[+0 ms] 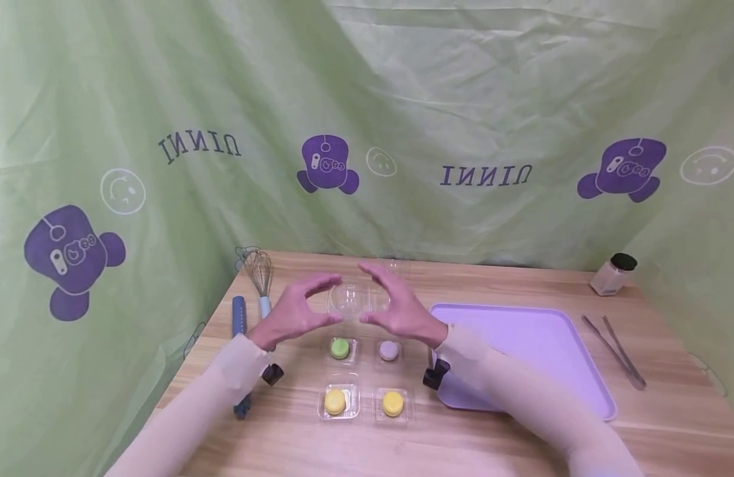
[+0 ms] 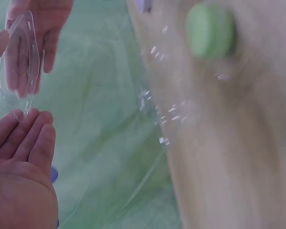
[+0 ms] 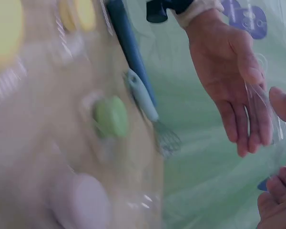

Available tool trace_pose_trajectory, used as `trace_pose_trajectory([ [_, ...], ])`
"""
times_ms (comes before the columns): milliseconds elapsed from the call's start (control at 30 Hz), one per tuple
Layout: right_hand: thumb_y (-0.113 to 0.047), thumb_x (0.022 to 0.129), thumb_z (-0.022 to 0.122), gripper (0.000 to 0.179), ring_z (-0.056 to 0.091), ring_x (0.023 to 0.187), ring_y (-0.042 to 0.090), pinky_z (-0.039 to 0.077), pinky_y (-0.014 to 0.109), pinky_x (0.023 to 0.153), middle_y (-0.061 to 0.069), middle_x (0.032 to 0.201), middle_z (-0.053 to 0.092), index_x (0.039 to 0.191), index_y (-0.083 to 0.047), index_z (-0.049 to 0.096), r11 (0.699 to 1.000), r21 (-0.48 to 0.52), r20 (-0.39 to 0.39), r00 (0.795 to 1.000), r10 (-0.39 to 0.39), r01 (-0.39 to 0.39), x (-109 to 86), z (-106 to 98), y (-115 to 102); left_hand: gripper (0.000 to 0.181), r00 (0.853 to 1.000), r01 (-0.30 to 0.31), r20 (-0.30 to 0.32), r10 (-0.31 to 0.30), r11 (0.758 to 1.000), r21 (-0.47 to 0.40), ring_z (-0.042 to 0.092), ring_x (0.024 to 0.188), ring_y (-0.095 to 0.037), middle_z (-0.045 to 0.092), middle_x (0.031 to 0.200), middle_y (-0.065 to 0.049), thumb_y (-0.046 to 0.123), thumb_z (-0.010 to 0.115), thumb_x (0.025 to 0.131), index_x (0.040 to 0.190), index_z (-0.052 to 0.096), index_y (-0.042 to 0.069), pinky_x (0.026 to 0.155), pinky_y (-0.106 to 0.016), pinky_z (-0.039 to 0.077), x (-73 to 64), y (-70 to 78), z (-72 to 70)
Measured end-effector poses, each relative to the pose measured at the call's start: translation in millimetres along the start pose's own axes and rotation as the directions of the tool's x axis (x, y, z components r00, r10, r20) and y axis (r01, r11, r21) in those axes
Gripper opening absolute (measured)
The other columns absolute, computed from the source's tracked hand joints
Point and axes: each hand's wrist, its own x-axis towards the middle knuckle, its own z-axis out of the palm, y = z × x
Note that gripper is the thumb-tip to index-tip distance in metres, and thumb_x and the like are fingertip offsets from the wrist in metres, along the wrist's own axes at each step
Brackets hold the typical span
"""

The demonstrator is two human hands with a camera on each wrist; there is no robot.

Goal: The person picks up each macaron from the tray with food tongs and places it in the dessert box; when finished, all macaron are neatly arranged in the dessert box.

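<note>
In the head view, my left hand [image 1: 298,308] and right hand [image 1: 403,308] face each other above the table, thumbs apart from the fingers. Between them they hold a clear plastic lid [image 1: 349,299] by its opposite edges. The left wrist view shows the lid [image 2: 32,33] tilted on edge, left fingertips at its lower rim. Nearer me, below the hands, a green macaron [image 1: 340,348], a lilac macaron [image 1: 388,350] and two yellow macarons [image 1: 334,401] each sit in a small clear plastic tray.
A whisk [image 1: 260,275] and a dark blue rod [image 1: 239,315] lie at the left. On the right are a lavender tray [image 1: 510,324], metal tongs [image 1: 617,351] and a black-capped jar [image 1: 608,279]. More clear plastic [image 1: 393,266] is behind the hands. A green curtain [image 1: 403,79] hangs around the table.
</note>
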Motion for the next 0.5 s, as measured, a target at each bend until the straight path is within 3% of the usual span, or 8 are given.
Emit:
trace_pose_trajectory([
  [100,-0.012,0.077,0.085,0.092,0.045,0.145,0.031,0.04,0.051,0.121,0.01,0.16,0.043,0.156,-0.01,0.036,0.999,0.042,0.057,0.998,0.029,-0.032,-13.2,13,0,0.076,0.999,-0.034,-0.007,0.034,0.999,0.017,0.061,0.128,-0.034,0.063,0.139,-0.015,0.025,0.089,0.077,0.142,0.055,0.005,0.115,-0.051,0.047,-11.2,-2.7,7.9],
  [300,-0.013,0.077,0.086,0.086,0.045,0.145,0.032,0.039,0.056,0.12,0.01,0.158,0.046,0.152,-0.014,0.044,0.992,0.046,0.098,0.988,0.115,-0.12,-28.6,29,-4,0.076,0.999,0.047,0.001,-0.047,0.999,-0.013,0.062,0.128,-0.031,0.065,0.138,-0.008,0.023,0.091,0.074,0.14,0.058,0.009,0.114,-0.05,0.048,-32.1,-9.5,16.1],
  [433,-0.021,0.08,0.085,0.082,0.045,0.146,0.029,0.038,0.053,0.122,0.006,0.158,0.047,0.151,-0.017,0.046,0.98,-0.027,0.169,0.966,0.197,-0.196,-34.4,40,-5,0.076,0.993,0.111,0.038,-0.113,0.992,0.061,0.059,0.132,-0.033,0.063,0.142,-0.006,0.027,0.091,0.072,0.14,0.059,0.012,0.114,-0.056,0.046,-44.3,-17.4,17.3],
  [500,-0.023,0.08,0.084,0.081,0.044,0.147,0.027,0.037,0.05,0.123,0.005,0.158,0.047,0.151,-0.017,0.045,0.975,-0.052,0.205,0.954,0.221,-0.214,-35.6,45,-5,0.077,0.99,0.115,0.064,-0.124,0.985,0.128,0.059,0.133,-0.034,0.062,0.143,-0.007,0.033,0.091,0.072,0.14,0.059,0.013,0.113,-0.059,0.047,-48.9,-21.8,17.4],
])
